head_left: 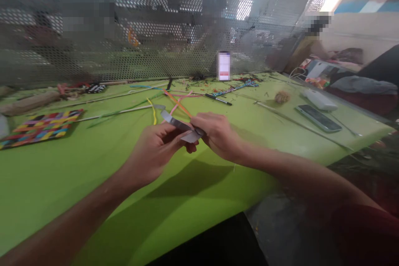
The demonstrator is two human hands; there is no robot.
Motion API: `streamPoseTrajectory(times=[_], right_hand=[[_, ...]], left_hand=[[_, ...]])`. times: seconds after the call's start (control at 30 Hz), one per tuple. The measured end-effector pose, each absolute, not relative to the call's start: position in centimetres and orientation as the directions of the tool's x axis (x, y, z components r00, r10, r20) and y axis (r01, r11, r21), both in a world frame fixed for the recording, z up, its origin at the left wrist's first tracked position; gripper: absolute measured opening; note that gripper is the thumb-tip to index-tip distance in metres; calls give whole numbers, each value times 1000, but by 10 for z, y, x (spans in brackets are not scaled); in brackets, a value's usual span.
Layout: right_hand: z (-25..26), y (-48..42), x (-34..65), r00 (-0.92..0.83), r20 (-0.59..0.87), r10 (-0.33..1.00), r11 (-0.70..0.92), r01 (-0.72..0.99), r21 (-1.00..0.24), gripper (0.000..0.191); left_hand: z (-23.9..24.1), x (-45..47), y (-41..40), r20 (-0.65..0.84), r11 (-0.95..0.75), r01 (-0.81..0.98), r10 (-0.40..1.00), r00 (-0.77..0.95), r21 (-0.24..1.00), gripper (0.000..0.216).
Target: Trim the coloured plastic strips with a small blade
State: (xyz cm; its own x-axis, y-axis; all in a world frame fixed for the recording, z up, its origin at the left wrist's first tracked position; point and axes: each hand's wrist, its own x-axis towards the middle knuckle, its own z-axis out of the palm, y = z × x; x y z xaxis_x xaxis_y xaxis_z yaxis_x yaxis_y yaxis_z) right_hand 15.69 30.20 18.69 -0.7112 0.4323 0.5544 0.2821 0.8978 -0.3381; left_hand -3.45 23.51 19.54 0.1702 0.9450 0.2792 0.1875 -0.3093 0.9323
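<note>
Both my hands meet above the green table, closed on a flat grey strip [176,123] that is folded over between them. My left hand [151,154] pinches it from the left, with the thumb along the folded flap. From the other side, my right hand [219,136] grips the fold, its fingers pressed together. An orange strip [177,103] stretches away behind my right fingers. Pink strips [183,99] and a yellow strip [153,110] are close beyond the hands. Whether these coloured strips are also held is hidden by my fingers.
A multicoloured woven mat [46,127] lies left on the green table [102,220]. Toward the back are a pen [218,99] and an upright lit phone [224,66] by a perforated screen. Another phone [318,117], a white box [320,100] and a fibre ball [282,97] sit right.
</note>
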Motion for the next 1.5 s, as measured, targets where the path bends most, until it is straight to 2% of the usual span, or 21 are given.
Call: streamPoseTrajectory(times=[0.17,1.0,1.23,1.4,1.5], right_hand=[[186,302,157,-718,539,440,892,282,-353,34],[188,296,154,-716,467,519,823,271,-499,31],[185,300,156,-675,478,562,802,304,-514,31],[189,321,159,-579,603,549,814,209,-542,32],[200,328,162,-587,573,572,772,150,-618,28]], left_hand=[[195,-35,236,268,-303,192,945,185,933,23],[189,-33,234,237,-261,114,952,194,958,14],[188,-25,229,212,-229,30,937,279,973,9],[188,-34,239,185,-202,65,962,199,977,15],[189,-35,243,198,-217,79,959,201,973,15]])
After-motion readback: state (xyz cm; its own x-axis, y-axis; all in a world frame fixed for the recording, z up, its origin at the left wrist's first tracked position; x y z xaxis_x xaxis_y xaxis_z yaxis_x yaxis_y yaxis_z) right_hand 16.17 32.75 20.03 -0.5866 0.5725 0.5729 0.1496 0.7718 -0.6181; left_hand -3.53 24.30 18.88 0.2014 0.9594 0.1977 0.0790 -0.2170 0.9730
